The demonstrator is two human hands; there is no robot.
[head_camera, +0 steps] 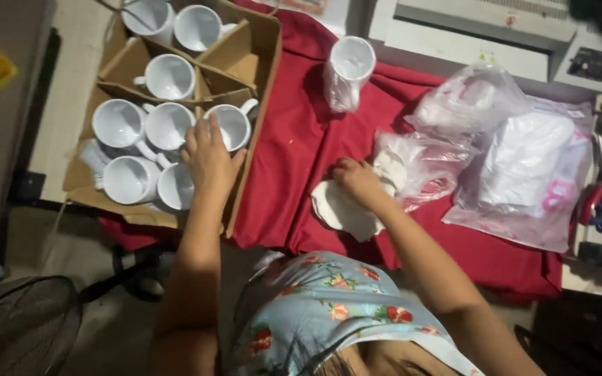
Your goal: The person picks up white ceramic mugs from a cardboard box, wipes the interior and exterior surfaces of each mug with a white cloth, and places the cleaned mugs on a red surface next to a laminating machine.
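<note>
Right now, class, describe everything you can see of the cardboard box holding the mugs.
The cardboard box is brown, open-topped and shallow, split by cardboard dividers into compartments. It lies partly on the red cloth, angled to the table edge. White mugs stand upright inside, eight in view, handles pointing various ways. The left hand reaches into it, resting over one mug near the right wall.

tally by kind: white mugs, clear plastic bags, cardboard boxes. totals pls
White mugs in the cardboard box: 8, left hand over one
White mug, wrapped, on the red cloth: 1
Clear plastic bags: 3
Cardboard boxes: 1
Total: 13
</note>
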